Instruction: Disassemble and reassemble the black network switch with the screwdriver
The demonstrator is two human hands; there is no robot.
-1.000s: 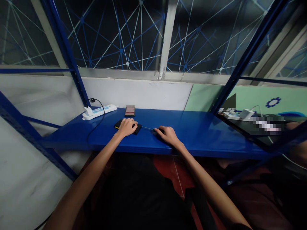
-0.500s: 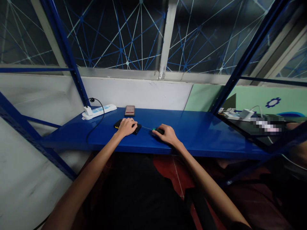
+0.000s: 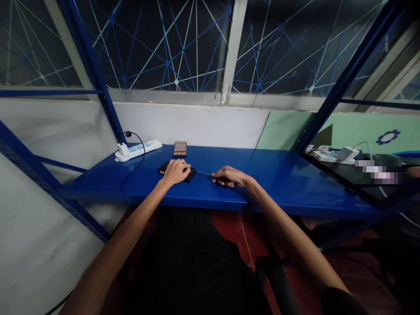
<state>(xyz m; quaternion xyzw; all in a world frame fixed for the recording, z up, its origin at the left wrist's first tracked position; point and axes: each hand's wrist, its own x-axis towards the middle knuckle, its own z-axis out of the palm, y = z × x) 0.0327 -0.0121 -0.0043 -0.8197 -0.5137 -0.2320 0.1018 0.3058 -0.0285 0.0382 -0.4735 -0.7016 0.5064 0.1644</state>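
Note:
My left hand (image 3: 177,171) lies over a flat black case (image 3: 190,176) with a yellow mark near its left end. Its fingers curl across the top and grip the case against the blue table, hiding most of it. My right hand (image 3: 229,176) is closed around the dark handle of a screwdriver (image 3: 205,173). The tool's thin metal shaft points left, and its tip end reaches the right side of the case. Whether the tip sits in anything cannot be made out. Just behind the case lies a small box-shaped item with a clear top (image 3: 180,149).
A white power strip (image 3: 141,150) with a plug and black cable (image 3: 133,171) lies at the table's left back. Blue posts (image 3: 98,83) flank the blue table (image 3: 262,175). Right of it, a white adapter (image 3: 348,153) and other items lie near another person.
My right hand has turned over and shifted slightly right, with the screwdriver still in it. My left hand stays on the case. The view has shifted a little.

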